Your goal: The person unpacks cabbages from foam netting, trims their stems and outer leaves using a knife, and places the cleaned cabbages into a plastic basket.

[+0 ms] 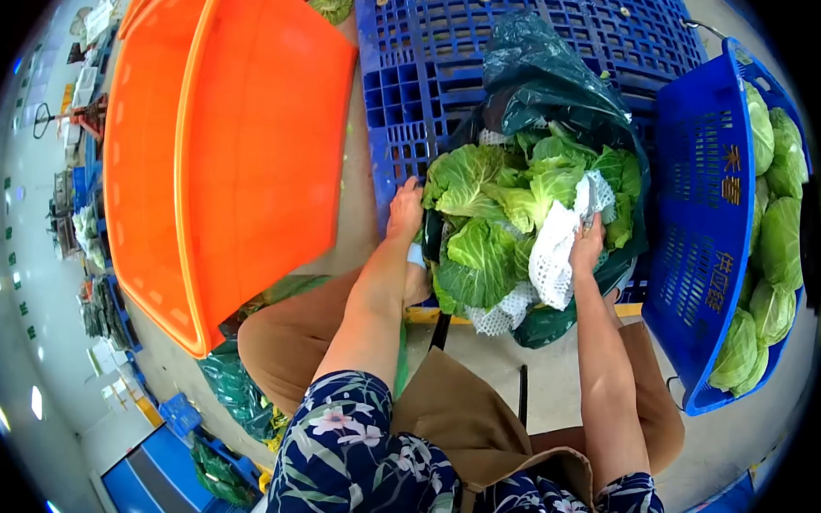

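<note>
A dark green plastic bag (549, 80) lies open on a blue pallet (421, 30), with loose green cabbage leaves (483, 254) in its mouth. My right hand (587, 244) is closed on a piece of white foam netting (553, 256) at the right side of the leaves. More white netting (503, 312) shows under the leaves near the front. At the left edge of the leaves is my left hand (406, 207), its fingers bent at the bag's side; what they hold, if anything, is hidden.
A large orange bin (262, 153) stands at the left. On the right, a tilted blue basket (699, 219) holds several green cabbages (781, 239). Green bags (239, 389) lie on the floor at lower left. A black bar shows between the knees.
</note>
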Demonstrator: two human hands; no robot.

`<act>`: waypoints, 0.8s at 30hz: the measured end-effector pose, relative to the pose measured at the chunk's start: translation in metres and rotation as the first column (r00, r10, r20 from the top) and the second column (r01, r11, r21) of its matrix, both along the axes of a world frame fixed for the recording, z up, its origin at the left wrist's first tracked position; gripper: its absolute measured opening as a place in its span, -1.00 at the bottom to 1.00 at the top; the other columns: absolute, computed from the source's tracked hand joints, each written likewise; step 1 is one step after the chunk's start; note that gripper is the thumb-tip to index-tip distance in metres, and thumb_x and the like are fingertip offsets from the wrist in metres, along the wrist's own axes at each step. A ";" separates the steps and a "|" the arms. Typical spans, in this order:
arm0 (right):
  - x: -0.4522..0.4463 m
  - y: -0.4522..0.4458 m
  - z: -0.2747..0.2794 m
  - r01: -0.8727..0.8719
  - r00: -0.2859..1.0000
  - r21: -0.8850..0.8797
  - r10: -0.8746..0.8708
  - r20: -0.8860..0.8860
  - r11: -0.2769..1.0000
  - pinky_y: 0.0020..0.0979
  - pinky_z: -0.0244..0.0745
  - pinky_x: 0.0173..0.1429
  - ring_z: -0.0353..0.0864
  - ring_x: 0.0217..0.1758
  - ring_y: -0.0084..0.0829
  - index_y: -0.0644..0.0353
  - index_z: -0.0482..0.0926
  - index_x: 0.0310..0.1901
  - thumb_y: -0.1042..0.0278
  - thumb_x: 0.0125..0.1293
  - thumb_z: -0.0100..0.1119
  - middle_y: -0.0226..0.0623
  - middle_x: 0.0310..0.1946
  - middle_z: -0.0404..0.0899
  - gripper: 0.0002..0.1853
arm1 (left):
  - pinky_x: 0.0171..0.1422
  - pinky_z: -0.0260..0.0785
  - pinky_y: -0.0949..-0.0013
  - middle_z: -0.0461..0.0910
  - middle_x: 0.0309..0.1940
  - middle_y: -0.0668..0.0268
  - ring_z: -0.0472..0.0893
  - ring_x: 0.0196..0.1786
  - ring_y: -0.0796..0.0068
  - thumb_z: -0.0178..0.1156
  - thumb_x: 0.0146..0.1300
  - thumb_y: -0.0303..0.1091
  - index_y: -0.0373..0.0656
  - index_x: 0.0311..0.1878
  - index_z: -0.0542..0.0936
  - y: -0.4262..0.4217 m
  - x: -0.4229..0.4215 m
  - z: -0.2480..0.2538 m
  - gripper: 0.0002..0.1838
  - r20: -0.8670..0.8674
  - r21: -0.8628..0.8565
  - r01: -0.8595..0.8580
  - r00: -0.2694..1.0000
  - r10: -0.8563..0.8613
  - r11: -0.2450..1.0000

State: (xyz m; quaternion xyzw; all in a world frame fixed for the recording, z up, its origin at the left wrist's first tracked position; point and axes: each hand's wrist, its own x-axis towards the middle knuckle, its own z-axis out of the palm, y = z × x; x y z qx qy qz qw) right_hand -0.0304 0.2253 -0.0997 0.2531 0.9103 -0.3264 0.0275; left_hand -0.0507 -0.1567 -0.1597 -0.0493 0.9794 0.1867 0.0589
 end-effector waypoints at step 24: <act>0.002 -0.004 0.016 0.068 0.997 0.051 -0.070 0.033 0.996 0.00 0.40 0.01 0.48 -0.01 0.13 0.01 0.32 0.24 0.18 0.35 0.05 0.04 0.01 0.40 -0.55 | -0.29 0.41 0.36 0.63 -0.47 0.21 0.56 -0.47 0.46 0.31 -0.03 -0.53 -0.27 -0.34 0.62 0.182 0.054 0.132 -0.86 0.028 0.571 -0.458 0.840 0.542 0.681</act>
